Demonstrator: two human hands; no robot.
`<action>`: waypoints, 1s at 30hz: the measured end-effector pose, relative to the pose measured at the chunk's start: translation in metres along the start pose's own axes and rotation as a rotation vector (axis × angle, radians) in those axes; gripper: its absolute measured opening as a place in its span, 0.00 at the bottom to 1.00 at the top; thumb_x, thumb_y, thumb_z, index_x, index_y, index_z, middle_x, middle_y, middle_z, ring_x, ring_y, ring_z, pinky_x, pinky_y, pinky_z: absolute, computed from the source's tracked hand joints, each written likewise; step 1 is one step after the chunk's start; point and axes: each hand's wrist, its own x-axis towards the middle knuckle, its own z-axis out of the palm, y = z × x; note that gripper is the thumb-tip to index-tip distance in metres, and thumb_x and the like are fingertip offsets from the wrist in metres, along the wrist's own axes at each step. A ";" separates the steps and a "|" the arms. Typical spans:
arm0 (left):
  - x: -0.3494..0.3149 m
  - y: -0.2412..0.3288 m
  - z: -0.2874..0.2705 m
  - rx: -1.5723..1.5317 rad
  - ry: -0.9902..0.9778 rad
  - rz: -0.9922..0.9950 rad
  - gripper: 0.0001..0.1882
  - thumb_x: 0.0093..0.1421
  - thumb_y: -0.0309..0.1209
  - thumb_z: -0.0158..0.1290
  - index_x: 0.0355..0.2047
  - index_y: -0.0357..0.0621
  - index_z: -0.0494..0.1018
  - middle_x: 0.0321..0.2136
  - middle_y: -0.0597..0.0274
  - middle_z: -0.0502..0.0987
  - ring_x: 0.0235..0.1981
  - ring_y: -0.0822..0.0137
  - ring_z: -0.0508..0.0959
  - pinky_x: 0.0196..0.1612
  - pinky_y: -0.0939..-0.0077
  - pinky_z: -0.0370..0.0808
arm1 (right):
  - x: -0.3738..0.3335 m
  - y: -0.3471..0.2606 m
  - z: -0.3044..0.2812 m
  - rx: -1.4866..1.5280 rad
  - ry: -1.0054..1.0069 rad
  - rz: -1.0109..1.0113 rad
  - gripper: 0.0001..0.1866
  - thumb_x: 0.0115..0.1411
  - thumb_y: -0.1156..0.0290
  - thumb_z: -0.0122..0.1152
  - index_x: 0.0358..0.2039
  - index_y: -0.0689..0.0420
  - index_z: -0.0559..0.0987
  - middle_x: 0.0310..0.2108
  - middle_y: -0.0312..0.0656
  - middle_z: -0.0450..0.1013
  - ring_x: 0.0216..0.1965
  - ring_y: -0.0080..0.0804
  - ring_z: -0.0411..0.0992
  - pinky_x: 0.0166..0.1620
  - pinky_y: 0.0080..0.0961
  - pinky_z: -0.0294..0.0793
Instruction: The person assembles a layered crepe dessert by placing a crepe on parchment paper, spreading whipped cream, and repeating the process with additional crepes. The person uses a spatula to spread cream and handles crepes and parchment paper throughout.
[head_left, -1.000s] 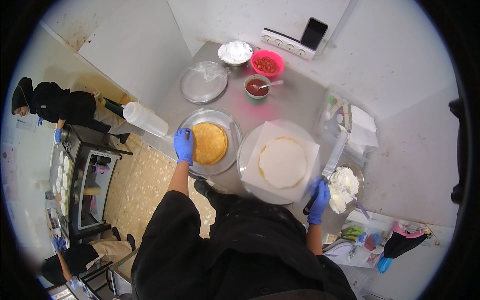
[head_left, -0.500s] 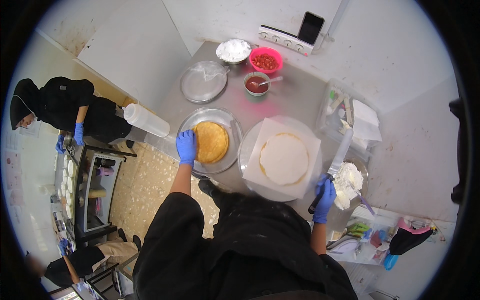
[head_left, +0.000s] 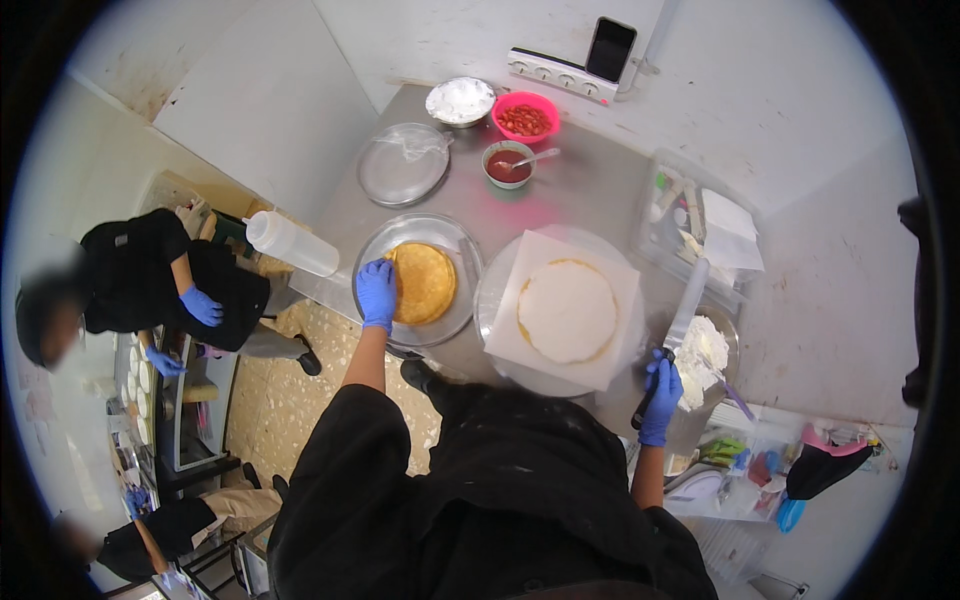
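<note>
Our right hand [head_left: 661, 397] clutches a palette knife [head_left: 690, 303]. Left hand [head_left: 377, 291] touches the edge of the pancake stack [head_left: 428, 284] on the tray [head_left: 469, 285], can't tell if we're pinching. Bare tabletop [head_left: 492, 214] opens beyond the tray.

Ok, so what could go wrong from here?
The left hand is at the edge of the golden rounds, so a rough grip might tear one. The spatula in the right hand has its long blade near the bowl of white mixture and could knock it. The squeeze bottle sits near the table's edge, where a bump might tip it off.
</note>
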 end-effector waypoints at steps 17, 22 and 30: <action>-0.013 0.032 -0.008 -0.004 -0.071 -0.005 0.12 0.59 0.32 0.48 0.41 0.42 0.69 0.28 0.51 0.77 0.33 0.54 0.77 0.43 0.60 0.69 | -0.006 -0.003 0.006 -0.023 -0.037 0.028 0.13 0.66 0.67 0.48 0.40 0.62 0.77 0.23 0.27 0.65 0.21 0.12 0.56 0.24 0.12 0.53; -0.016 0.042 -0.003 -0.011 -0.003 -0.180 0.15 0.58 0.32 0.49 0.45 0.44 0.70 0.29 0.51 0.77 0.33 0.51 0.76 0.40 0.57 0.71 | -0.005 0.001 0.004 0.005 -0.052 0.019 0.13 0.65 0.69 0.48 0.42 0.64 0.76 0.24 0.30 0.68 0.20 0.13 0.57 0.23 0.12 0.55; -0.014 0.054 0.005 0.079 -0.119 -0.157 0.16 0.58 0.29 0.43 0.46 0.45 0.71 0.32 0.56 0.76 0.35 0.56 0.75 0.35 0.61 0.75 | -0.001 0.005 0.008 -0.036 -0.093 0.031 0.12 0.65 0.69 0.48 0.40 0.64 0.76 0.24 0.30 0.68 0.20 0.13 0.58 0.23 0.12 0.56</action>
